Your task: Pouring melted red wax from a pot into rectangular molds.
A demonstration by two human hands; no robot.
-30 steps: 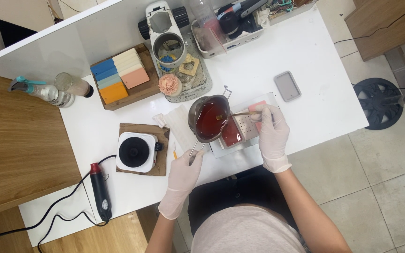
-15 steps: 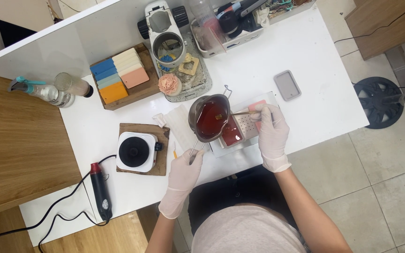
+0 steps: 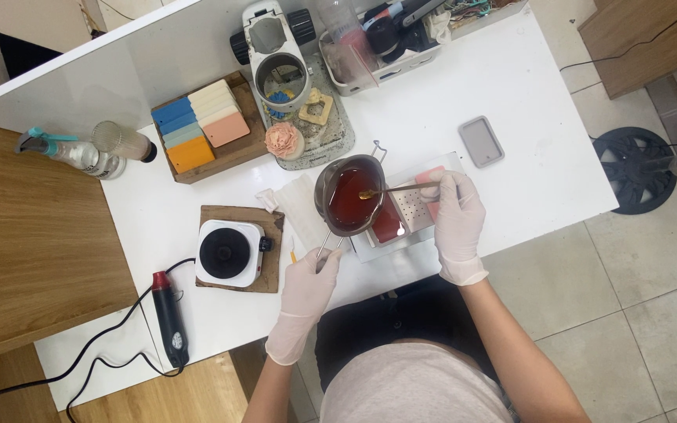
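Note:
My left hand (image 3: 308, 280), in a white glove, grips the thin handle of a small metal melting pot (image 3: 349, 196) that holds dark red liquid. The pot is tilted over a clear mould tray (image 3: 409, 215), one cavity of which is filled red. My right hand (image 3: 456, 213), also gloved, holds a thin stirring stick (image 3: 397, 189) whose tip dips into the red liquid. A pink block lies in the tray just above my right fingers.
A small white hot plate (image 3: 229, 252) on a wooden board sits left of my left hand. A heat gun (image 3: 169, 317) lies at the table's front left. Coloured soap bars (image 3: 199, 125), a grey phone-like slab (image 3: 481, 142), a spray bottle (image 3: 72, 153) and a bin of tools stand farther back.

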